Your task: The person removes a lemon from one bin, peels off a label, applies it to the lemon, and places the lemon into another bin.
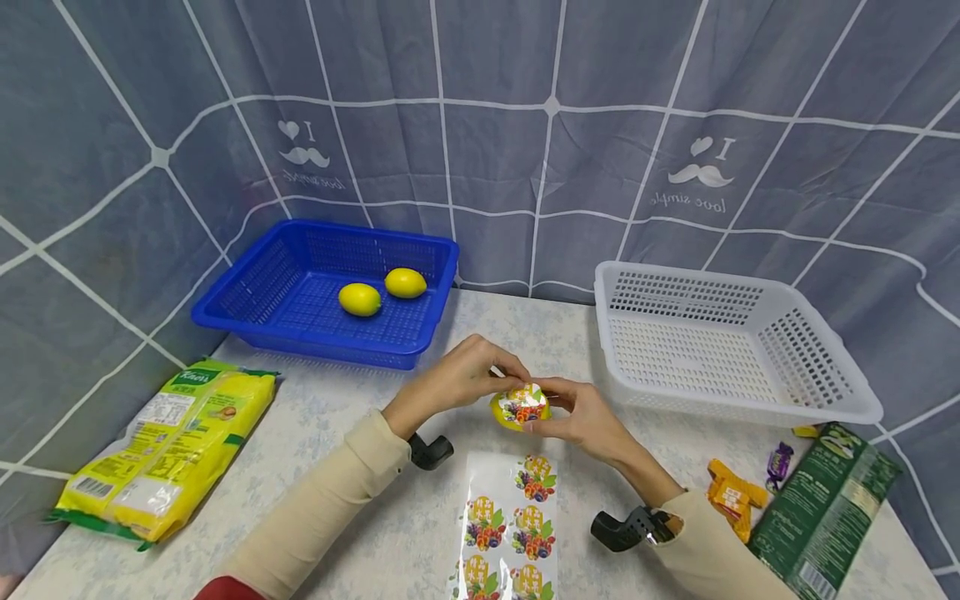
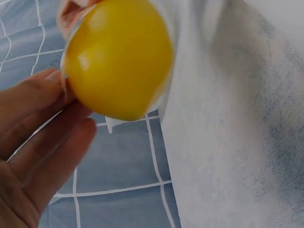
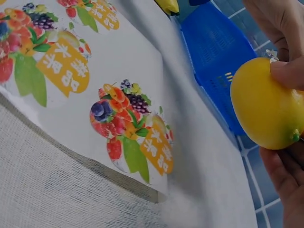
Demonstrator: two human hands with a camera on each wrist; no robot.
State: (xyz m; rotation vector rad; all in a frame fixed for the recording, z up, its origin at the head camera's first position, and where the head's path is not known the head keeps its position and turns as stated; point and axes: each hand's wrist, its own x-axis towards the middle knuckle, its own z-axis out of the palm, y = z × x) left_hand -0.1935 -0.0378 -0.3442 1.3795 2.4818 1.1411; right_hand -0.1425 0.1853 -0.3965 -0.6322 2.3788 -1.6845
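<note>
A yellow lemon is held between both hands above the table. A shiny fruit-print sticker covers its upper face. My left hand grips the lemon's left side, its fingertips at the sticker's edge. My right hand holds the opposite side with thumb and fingers. In the left wrist view, the lemon hides part of the far hand. The lemon's green tip shows in the right wrist view. Below the hands lies a white sticker sheet with several fruit stickers; the upper left place on it is bare.
A blue basket with two lemons stands at the back left, a white basket at the back right. A yellow Knorr bag lies left. A green packet, an orange packet and a purple-wrapped candy lie right.
</note>
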